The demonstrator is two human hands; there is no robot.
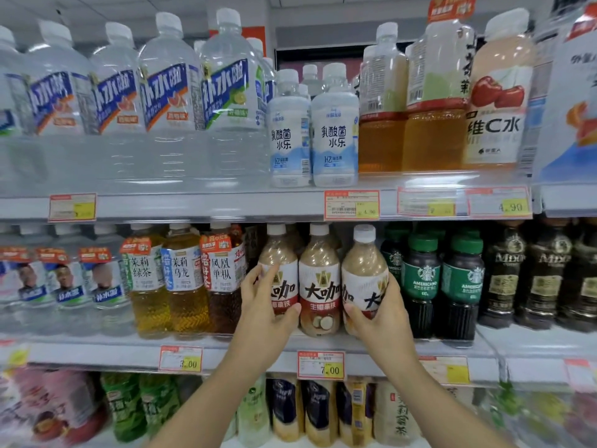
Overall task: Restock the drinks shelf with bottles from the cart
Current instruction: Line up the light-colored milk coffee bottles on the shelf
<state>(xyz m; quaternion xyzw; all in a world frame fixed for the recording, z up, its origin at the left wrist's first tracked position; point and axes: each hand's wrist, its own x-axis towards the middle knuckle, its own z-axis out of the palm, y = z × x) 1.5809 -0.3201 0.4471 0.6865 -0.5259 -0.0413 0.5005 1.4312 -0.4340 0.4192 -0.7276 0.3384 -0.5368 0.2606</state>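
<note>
Both forearms reach up to the middle shelf (258, 347). Left hand (265, 305) wraps the left latte bottle (279, 270), fingers round its label, thumb low at the front. Right hand (379, 313) grips the right latte bottle (365, 270) the same way, palm on its right side. Both bottles stand upright on the middle shelf, bases hidden by the hands. Between them, touching or nearly so, the centre latte bottle (319, 279) stands untouched, white cap, beige drink, red-and-white label. Left of this trio: tea bottles (185, 279), amber and brown. Right of it: green-label Americano bottles (423, 282), then dark bottles. Yellow price tag (320, 365) on the shelf edge just below the centre bottle reads 7.00. Above the middle shelf, large clear water bottles (168, 98). Cart not in view.
</note>
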